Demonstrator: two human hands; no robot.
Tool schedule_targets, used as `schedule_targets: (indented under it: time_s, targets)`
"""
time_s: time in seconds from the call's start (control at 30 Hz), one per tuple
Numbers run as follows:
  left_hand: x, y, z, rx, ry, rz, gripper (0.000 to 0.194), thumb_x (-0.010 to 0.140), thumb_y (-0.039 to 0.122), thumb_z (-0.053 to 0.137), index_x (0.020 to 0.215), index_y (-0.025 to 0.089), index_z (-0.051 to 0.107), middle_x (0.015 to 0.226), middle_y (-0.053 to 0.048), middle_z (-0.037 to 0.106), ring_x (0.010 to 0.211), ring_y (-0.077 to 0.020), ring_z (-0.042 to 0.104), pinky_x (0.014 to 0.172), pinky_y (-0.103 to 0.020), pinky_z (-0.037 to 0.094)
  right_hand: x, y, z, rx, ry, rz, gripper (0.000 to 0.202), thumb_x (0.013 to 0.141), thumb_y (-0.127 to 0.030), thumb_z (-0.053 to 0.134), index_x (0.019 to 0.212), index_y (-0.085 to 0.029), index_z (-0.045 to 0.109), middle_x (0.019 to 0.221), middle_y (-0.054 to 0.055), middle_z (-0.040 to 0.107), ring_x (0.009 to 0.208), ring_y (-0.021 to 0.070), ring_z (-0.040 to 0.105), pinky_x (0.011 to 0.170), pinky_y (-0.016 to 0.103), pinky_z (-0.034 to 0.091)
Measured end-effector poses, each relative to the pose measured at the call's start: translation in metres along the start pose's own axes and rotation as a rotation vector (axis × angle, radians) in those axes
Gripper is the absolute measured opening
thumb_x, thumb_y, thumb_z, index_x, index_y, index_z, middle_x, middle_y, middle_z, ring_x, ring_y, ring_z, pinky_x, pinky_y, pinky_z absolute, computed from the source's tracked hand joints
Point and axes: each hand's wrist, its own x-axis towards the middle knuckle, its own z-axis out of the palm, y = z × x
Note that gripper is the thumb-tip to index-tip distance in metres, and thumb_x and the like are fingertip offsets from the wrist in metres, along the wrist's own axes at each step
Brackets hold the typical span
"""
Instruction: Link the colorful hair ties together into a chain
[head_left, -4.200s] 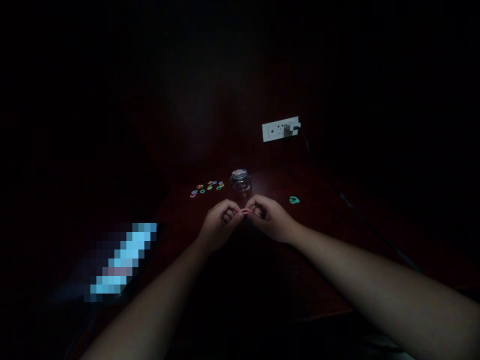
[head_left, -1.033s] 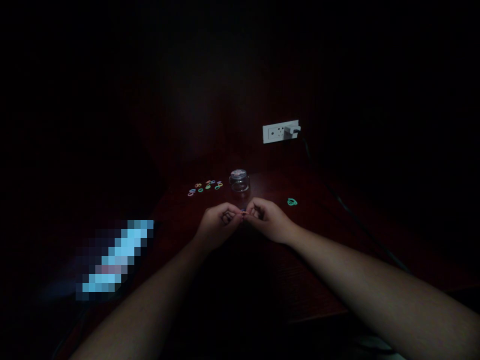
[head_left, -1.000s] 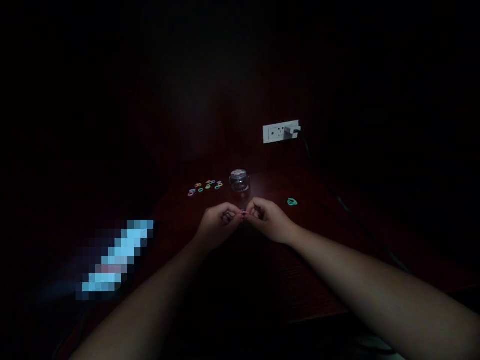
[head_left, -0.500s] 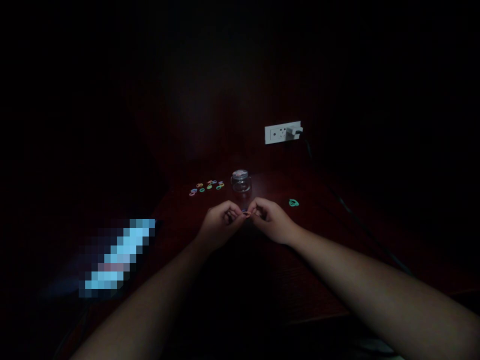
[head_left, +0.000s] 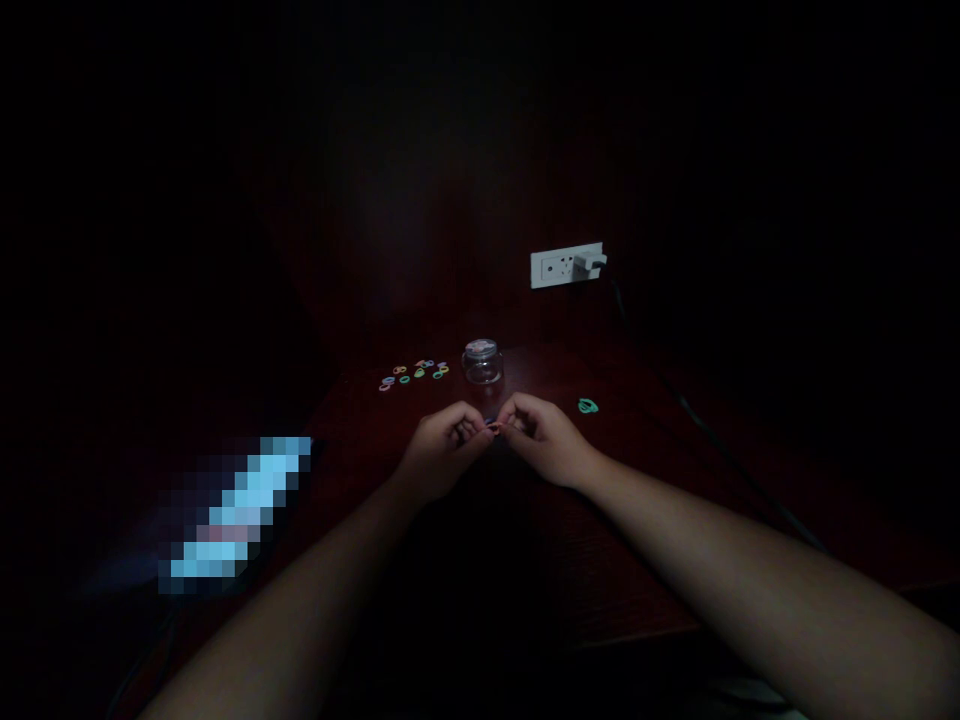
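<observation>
My left hand [head_left: 446,450] and my right hand [head_left: 547,440] meet low over the dark red table, just in front of a small clear lidded jar [head_left: 482,368]. Fingertips of both hands pinch small hair ties [head_left: 494,427], orange-pink with a bluish one beside it; fine detail is lost in the dim light. Behind my left hand lies a loose group of several coloured hair ties [head_left: 419,373], in green, yellow, pink and blue. To the right of my right hand rests a little bunch of green hair ties [head_left: 588,406].
A white wall socket [head_left: 566,266] with a plug in it sits at the back right, and a dark cable [head_left: 739,475] runs down the table's right side. On the left is a bright, pixelated screen-like patch [head_left: 240,510]. The surroundings are very dark.
Both hands stay in nearly the same place. My right fingers have shifted very slightly, and the orange-pink hair tie between the fingertips looks a little more stretched toward the right hand.
</observation>
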Motion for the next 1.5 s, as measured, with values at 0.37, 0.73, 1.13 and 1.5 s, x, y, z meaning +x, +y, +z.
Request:
schedule_targets:
  time_s: [0.37,0.73,1.13,1.5]
  targets:
    - [-0.0006,0.003,-0.0007,-0.036,-0.036,-0.011,0.02,0.081,0.034,0.051,0.077,0.015,0.055,0.063,0.003,0.05,0.055,-0.0076,0.042,0.05,-0.018,0.033,-0.0004,-0.0026,0.002,0.063,-0.012,0.015,0.009,0.075,-0.022,0.054,0.079,-0.016,0.048,0.061,-0.004,0.044,0.05,0.0059,0.036,0.045,0.018,0.028]
    - [-0.001,0.0004,-0.0009,-0.02,-0.024,0.001,0.023,0.083,0.036,0.048,0.077,0.015,0.053,0.063,0.003,0.048,0.057,-0.0085,0.042,0.053,-0.019,0.033,-0.0001,0.0011,0.0041,0.085,0.012,0.017,0.018,0.072,-0.023,0.059,0.085,-0.017,0.049,0.062,-0.005,0.045,0.048,0.0046,0.036,0.044,0.017,0.028]
    - [-0.0009,0.002,-0.0012,-0.057,-0.027,-0.022,0.02,0.082,0.035,0.048,0.081,0.015,0.053,0.065,0.002,0.051,0.057,-0.009,0.046,0.051,-0.019,0.036,-0.0003,0.0013,0.0019,0.003,0.051,0.019,0.014,0.075,-0.029,0.058,0.079,-0.016,0.058,0.055,-0.005,0.043,0.048,0.0067,0.036,0.045,0.019,0.027]
    - [0.0005,-0.0001,0.0019,-0.031,0.059,-0.011,0.016,0.077,0.03,0.055,0.083,0.016,0.055,0.068,0.0,0.056,0.058,-0.0085,0.05,0.05,-0.018,0.039,0.0002,-0.0006,0.0014,-0.006,0.07,0.019,0.014,0.075,-0.029,0.057,0.078,-0.016,0.058,0.057,-0.004,0.046,0.048,0.0067,0.035,0.044,0.019,0.027]
